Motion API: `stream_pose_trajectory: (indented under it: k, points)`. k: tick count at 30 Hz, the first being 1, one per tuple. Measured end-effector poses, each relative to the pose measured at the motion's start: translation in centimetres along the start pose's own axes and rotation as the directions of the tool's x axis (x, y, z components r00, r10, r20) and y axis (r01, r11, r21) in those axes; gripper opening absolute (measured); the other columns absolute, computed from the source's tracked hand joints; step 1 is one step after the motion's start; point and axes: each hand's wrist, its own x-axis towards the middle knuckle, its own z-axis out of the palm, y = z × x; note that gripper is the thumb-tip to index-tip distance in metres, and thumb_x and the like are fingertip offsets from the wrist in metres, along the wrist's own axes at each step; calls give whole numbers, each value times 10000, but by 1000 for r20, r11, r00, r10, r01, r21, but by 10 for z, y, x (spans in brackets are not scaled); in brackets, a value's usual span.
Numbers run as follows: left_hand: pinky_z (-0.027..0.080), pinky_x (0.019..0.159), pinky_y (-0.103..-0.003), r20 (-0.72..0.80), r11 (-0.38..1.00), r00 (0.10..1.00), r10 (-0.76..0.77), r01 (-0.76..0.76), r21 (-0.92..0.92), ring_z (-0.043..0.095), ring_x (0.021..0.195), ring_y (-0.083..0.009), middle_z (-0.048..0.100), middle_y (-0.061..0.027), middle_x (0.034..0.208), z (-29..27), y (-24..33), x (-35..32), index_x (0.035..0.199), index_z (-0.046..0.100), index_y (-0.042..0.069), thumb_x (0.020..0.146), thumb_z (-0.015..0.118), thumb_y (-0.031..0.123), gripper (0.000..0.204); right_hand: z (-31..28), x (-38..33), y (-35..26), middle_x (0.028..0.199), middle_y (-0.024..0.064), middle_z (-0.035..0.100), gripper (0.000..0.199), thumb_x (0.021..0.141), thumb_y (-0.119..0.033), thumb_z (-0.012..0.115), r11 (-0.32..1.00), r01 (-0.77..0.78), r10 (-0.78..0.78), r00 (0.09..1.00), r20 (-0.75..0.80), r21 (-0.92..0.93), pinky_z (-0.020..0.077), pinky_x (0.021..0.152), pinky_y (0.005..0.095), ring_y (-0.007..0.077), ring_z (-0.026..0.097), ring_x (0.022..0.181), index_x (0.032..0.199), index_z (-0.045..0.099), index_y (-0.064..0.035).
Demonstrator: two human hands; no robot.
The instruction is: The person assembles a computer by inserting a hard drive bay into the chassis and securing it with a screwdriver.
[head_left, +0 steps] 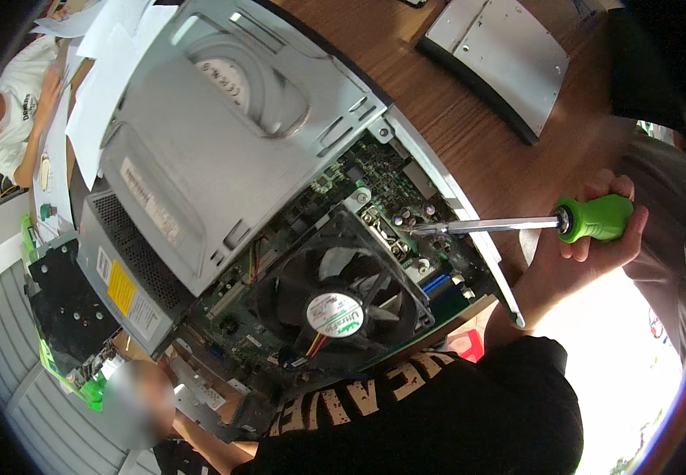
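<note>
My right hand [608,241] is closed around the green handle of a screwdriver [509,225]. Its metal shaft points left into an uncovered desktop computer [240,182]. The tip is by a metal bracket [386,233] at the edge of a black cooling fan [339,297]; whether it touches a screw cannot be made out. Under the fan lies a green circuit board [232,324]. At the lower left a forearm [210,446], apparently my left, reaches toward the computer's near side. A blurred patch hides what is at its end, so the fingers do not show.
A silver metal panel with a black edge [501,59] lies on the brown wooden table [390,39]. White papers [113,71] are beside the computer's far left. Another person in a white shirt [22,103] sits at upper left. A perforated power supply [133,273] sticks out leftward.
</note>
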Motion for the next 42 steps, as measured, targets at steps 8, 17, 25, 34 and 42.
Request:
stream_pose_trajectory:
  k: [8,17,25,34,42]
  points:
    - [243,512,-235,57,998,998,14,-18,58,318,567,-83,335,29,604,-13,-17,10,635,361,80,809,530,371,379,-9,7,1,748,179,592,498,889,-470,315,996,-3,-11,988,-151,-92,442,412,258,178,539,487,959,547,-34]
    - [347,602,-239,118,980,984,134,-149,133,436,645,-108,476,-20,727,2,-9,21,755,514,14,823,559,321,318,-13,-16,-6,882,172,588,383,824,-360,495,922,273,-360,865,-350,-275,493,494,214,141,573,538,932,558,2]
    - [378,616,-230,-110,948,970,217,-236,-213,479,678,-85,552,-5,709,22,-12,23,776,609,-17,857,558,157,199,-39,-86,-50,631,34,579,199,738,-268,568,995,98,-97,986,139,-4,323,355,135,56,407,364,672,557,-81]
    - [313,494,-189,15,798,952,306,-248,-550,451,549,-25,516,46,613,44,23,12,717,589,28,887,541,245,279,-36,-158,-35,722,23,539,301,824,-320,525,976,216,-216,966,141,12,281,363,154,46,338,381,745,516,-30]
    - [283,458,-235,258,827,790,557,-554,-90,334,514,-34,385,34,525,41,25,30,652,491,12,906,513,299,384,-7,-195,-33,736,77,559,314,857,-314,510,972,235,-230,957,179,-11,277,346,134,42,340,375,848,521,-1]
